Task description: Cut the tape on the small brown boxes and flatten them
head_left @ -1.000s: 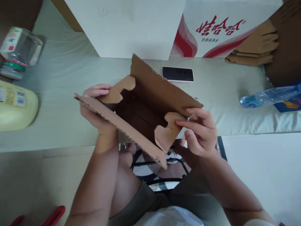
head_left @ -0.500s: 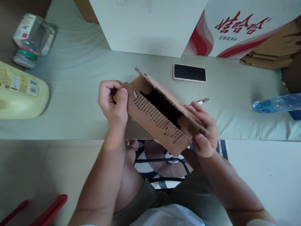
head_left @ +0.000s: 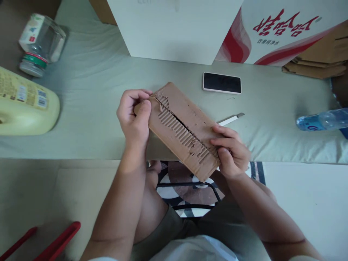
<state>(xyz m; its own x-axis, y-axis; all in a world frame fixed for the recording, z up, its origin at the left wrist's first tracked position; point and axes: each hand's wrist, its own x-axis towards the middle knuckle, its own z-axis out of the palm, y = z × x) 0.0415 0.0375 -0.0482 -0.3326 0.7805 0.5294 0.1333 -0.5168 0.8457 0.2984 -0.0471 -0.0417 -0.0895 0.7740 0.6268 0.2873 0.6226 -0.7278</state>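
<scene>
A small brown cardboard box point(head_left: 187, 112) is held at a slant between my hands, over the front edge of the bench. Its two flaps lie nearly together, with a thin dark gap along the seam. Torn paper beside the seam bares the ribbed inner layer. My left hand point(head_left: 137, 114) grips the upper left end, thumb on top. At the lower right end, my right hand point(head_left: 232, 150) pinches the box, fingers pressing near the seam. Just beyond my right fingers lies a craft knife point(head_left: 231, 119), its blade pointing right and its near end hidden by my hand.
Behind the box a phone point(head_left: 222, 83) lies on the green cloth point(head_left: 92, 94). Farther back stand a white box point(head_left: 174, 32) and a red-and-white carton point(head_left: 272, 32). At left are a clear jar point(head_left: 40, 43) and a yellow bottle point(head_left: 27, 105); at right, a water bottle point(head_left: 320, 119).
The box's raised far flap has come down against the near flap, closing the wide opening to a thin gap. My right fingers have shifted onto the top, and more of the knife shows.
</scene>
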